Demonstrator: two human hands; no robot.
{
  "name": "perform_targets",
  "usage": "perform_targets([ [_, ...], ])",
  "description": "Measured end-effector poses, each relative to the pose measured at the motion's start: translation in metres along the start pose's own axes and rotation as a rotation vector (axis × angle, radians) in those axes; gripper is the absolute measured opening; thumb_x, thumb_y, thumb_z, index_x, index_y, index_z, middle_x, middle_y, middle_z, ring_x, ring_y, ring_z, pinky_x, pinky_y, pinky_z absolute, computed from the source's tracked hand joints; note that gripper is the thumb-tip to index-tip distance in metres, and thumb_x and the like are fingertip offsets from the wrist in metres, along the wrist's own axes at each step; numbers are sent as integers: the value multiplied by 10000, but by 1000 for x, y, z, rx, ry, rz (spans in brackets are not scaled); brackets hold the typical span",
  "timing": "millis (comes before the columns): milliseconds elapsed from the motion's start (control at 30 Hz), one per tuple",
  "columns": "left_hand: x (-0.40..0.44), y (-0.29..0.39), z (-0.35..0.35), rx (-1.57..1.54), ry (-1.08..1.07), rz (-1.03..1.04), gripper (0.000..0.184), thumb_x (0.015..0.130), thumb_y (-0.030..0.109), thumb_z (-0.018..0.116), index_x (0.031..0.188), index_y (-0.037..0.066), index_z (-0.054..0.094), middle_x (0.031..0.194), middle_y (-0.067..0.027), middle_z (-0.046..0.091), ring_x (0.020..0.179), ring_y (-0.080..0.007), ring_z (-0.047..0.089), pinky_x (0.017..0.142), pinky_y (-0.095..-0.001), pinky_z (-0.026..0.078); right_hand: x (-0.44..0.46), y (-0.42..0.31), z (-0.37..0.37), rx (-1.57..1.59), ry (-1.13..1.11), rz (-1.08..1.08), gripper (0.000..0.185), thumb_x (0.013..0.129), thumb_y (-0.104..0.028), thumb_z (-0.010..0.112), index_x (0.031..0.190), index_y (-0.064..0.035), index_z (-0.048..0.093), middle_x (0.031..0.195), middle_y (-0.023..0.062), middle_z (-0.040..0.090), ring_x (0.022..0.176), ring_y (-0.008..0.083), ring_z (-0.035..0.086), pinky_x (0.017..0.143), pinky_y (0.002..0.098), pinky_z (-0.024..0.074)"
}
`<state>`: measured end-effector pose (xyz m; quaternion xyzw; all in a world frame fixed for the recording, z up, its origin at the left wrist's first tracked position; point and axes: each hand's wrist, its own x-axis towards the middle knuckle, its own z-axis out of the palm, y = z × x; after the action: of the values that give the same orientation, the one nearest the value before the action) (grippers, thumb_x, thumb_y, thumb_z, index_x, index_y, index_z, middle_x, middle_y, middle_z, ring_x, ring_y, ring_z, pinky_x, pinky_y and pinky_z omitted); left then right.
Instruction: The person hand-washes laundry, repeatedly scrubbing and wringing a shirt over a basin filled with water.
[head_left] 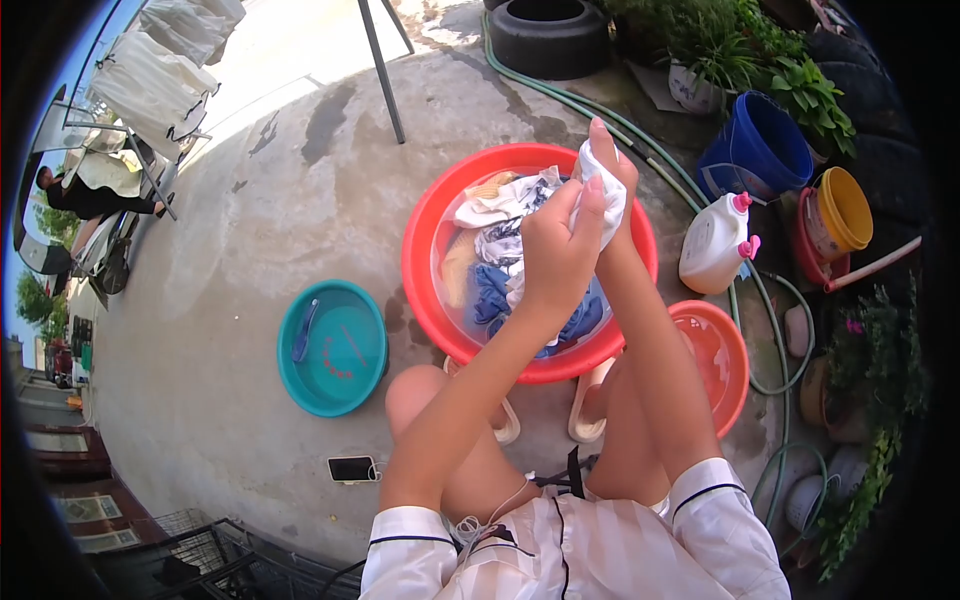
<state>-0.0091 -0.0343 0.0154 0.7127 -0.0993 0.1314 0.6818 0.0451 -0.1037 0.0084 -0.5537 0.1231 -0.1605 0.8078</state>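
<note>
Above the red basin, a bunched white cloth is gripped by both of my hands. My left hand is closed around its near side, thumb pointing up. My right hand is closed on the far side, partly hidden by the cloth. What kind of garment it is I cannot make out. In the basin, white and patterned clothes lie in water with a blue garment. My forearms cover part of the basin's near right side.
A teal basin with a blue brush stands left, near a phone. To the right are an orange basin, a detergent jug, a green hose and a blue bucket. A person is far left.
</note>
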Motion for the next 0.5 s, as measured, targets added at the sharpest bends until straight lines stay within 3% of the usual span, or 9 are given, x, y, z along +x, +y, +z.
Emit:
perform_targets([
  [67,11,-6,-2,-72,99,14,359,894,260,482,678,-26,498,553,-113,462,538,-141,437,530,-309,375,-8,1,4,-5,-51,-34,428,872,-332,526,542,-88,405,520,-40,396,482,57,348,448,245,281],
  [100,17,-7,-7,-64,151,22,368,898,260,472,662,-22,488,541,-94,457,533,-132,430,524,-304,369,-15,-1,7,76,-94,39,410,864,-322,548,559,-63,460,544,-30,455,501,56,385,460,238,296],
  [233,43,-24,-33,-139,274,-93,400,912,279,444,643,-16,474,537,-55,457,529,-115,418,508,-295,350,-50,1,25,-20,-214,-148,335,873,-250,548,654,4,570,597,-2,542,540,47,439,474,232,332],
  [333,46,-32,-36,-220,257,-102,420,918,295,428,634,-10,472,532,-40,454,517,-110,408,494,-295,341,-50,9,20,-231,-249,-276,343,877,-238,542,640,8,564,584,-7,536,531,40,432,463,234,329],
  [367,42,-30,-30,-204,239,-109,423,919,299,425,634,-9,471,529,-43,451,510,-112,407,490,-296,341,-47,4,24,-113,-198,-274,378,873,-265,544,588,-17,530,544,-22,497,505,41,402,444,242,302],
  [500,10,-6,-4,13,115,16,417,923,288,417,643,-16,469,531,-68,464,499,-130,420,495,-305,358,-12,-3,6,1,-48,-57,441,866,-331,541,523,-90,405,501,-48,365,470,48,306,435,247,257],
])
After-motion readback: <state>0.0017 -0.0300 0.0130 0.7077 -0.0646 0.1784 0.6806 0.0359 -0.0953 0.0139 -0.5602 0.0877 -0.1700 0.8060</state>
